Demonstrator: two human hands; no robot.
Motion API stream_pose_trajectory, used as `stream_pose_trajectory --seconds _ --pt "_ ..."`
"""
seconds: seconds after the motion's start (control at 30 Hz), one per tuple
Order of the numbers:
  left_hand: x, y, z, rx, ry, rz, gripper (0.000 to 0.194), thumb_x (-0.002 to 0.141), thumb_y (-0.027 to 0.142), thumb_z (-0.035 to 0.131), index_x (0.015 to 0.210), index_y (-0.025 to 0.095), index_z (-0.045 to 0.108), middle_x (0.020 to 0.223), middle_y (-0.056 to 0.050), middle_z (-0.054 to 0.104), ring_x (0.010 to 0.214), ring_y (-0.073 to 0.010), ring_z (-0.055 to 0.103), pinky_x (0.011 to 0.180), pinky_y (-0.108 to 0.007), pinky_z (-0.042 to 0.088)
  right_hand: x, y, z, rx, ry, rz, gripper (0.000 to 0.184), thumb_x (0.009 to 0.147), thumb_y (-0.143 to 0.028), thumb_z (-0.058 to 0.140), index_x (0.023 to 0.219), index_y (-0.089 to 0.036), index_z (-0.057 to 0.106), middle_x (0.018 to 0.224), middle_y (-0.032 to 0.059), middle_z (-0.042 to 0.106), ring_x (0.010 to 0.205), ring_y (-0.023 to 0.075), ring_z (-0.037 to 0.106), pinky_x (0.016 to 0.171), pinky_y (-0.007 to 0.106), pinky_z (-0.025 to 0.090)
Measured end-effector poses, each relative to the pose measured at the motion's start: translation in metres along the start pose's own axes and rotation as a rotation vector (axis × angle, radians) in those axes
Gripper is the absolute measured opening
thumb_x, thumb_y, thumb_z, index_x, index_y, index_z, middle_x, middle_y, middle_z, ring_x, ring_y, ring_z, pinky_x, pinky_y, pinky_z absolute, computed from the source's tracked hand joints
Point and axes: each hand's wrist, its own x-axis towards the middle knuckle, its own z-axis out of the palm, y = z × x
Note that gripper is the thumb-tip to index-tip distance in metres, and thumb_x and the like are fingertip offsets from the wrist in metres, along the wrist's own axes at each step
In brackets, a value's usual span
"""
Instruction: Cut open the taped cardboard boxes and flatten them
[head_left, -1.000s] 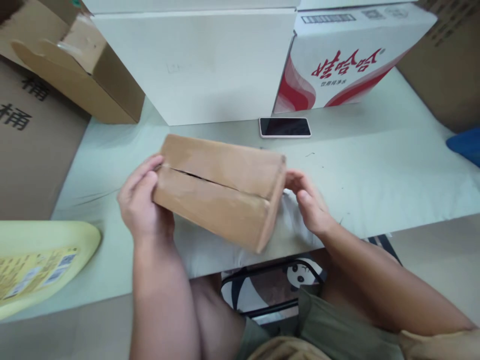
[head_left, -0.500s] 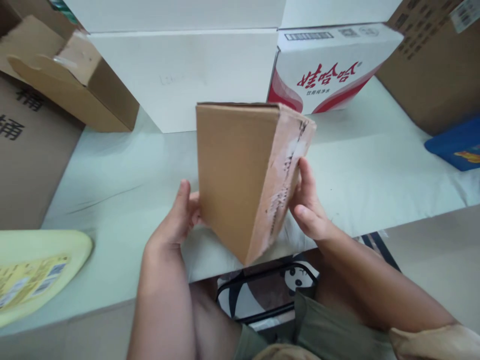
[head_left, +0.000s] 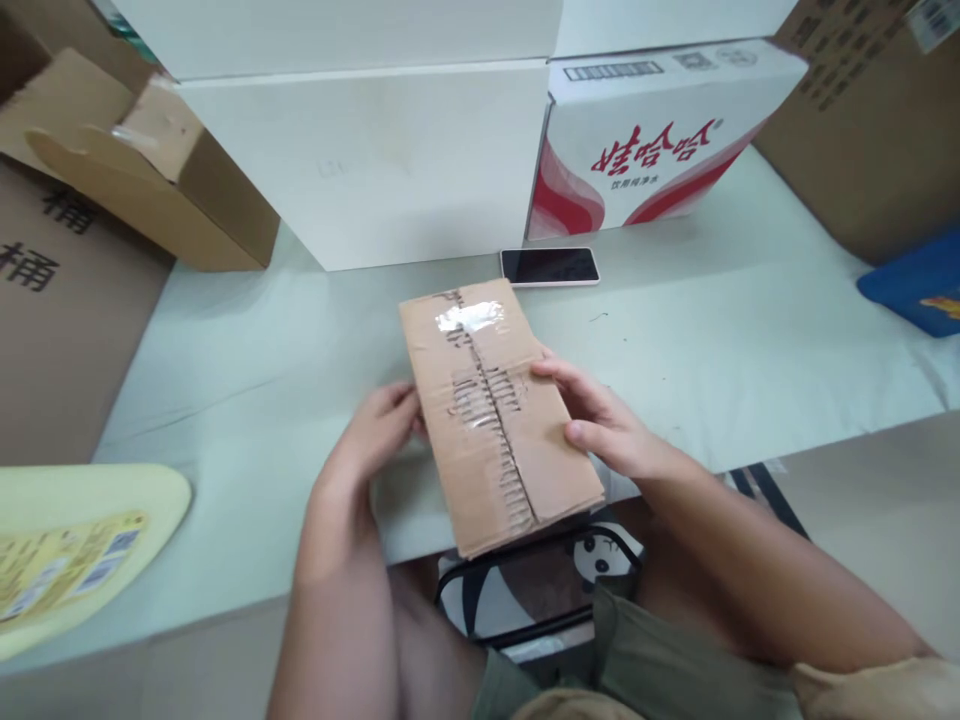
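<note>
A small brown cardboard box (head_left: 495, 410) lies lengthwise over the near edge of the pale table (head_left: 247, 350). Its top face shows a torn centre seam and a strip of clear tape at the far end. My left hand (head_left: 375, 435) grips the box's left side, fingers curled against it. On the right, my right hand (head_left: 600, 420) holds the other side, with its fingers resting on the top face.
A phone (head_left: 550, 266) lies screen up just beyond the box. Behind stand a large white box (head_left: 375, 150) and a white carton with red print (head_left: 645, 130). Brown cartons (head_left: 112, 170) sit at left and far right. A yellow packet (head_left: 67, 550) lies near left, a blue item (head_left: 915, 290) at right.
The box was held lying sideways, then turned up on end, and now it lies flat with the taped seam facing up. Both hands stayed on its sides throughout.
</note>
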Motion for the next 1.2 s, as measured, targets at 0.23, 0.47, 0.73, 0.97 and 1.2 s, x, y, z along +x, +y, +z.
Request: stream_pose_trajectory --seconds 0.23,0.47,0.73,0.97,1.2 --pt "0.008 0.002 0.001 -0.408 0.238 0.398 0.060 0.077 0.070 0.084 0.126 0.038 0.071 0.139 -0.008 0.071 0.117 -0.0273 0.071 0.091 -0.039 0.061 -0.001 0.002 0.012 -0.019 -0.106 -0.078 0.058 0.096 -0.068 0.070 0.146 -0.042 0.056 0.182 0.0063 0.030 0.164 0.0338 0.040 0.124 0.060 0.047" --pt "0.003 0.003 0.008 -0.293 0.172 0.431 0.044 0.080 0.046 0.079 0.122 0.032 0.075 0.123 -0.008 0.074 0.105 -0.0271 0.069 0.088 -0.041 0.059 0.001 0.001 0.016 -0.018 -0.082 -0.029 0.059 0.092 -0.071 0.069 0.140 -0.040 0.054 0.181 0.0070 0.027 0.153 0.0358 0.052 0.111 0.057 0.059" --pt "0.005 0.006 0.013 -0.241 0.205 0.429 0.035 0.079 0.036 0.068 0.113 0.030 0.072 0.124 -0.008 0.073 0.110 -0.0300 0.067 0.091 -0.044 0.057 0.000 0.008 0.016 -0.052 -0.045 -0.087 0.057 0.095 -0.073 0.062 0.142 -0.040 0.055 0.179 0.0045 0.034 0.154 0.0344 0.051 0.112 0.056 0.057" --pt "0.004 0.005 0.015 -0.234 0.211 0.435 0.034 0.080 0.036 0.065 0.113 0.031 0.068 0.124 -0.007 0.070 0.111 -0.0295 0.066 0.092 -0.046 0.058 0.015 0.020 -0.007 -0.863 0.420 0.178 0.049 0.093 -0.051 0.060 0.131 -0.022 0.069 0.120 0.0151 0.072 0.101 0.0326 0.069 0.089 0.051 0.058" --pt "0.004 0.007 0.016 -0.262 0.232 0.419 0.034 0.078 0.035 0.067 0.111 0.031 0.072 0.122 -0.007 0.073 0.107 -0.0288 0.067 0.090 -0.044 0.058 0.025 0.021 -0.012 -1.195 0.335 0.421 0.059 0.093 -0.034 0.054 0.150 -0.019 0.059 0.100 0.0136 0.078 0.083 0.0324 0.069 0.073 0.042 0.050"
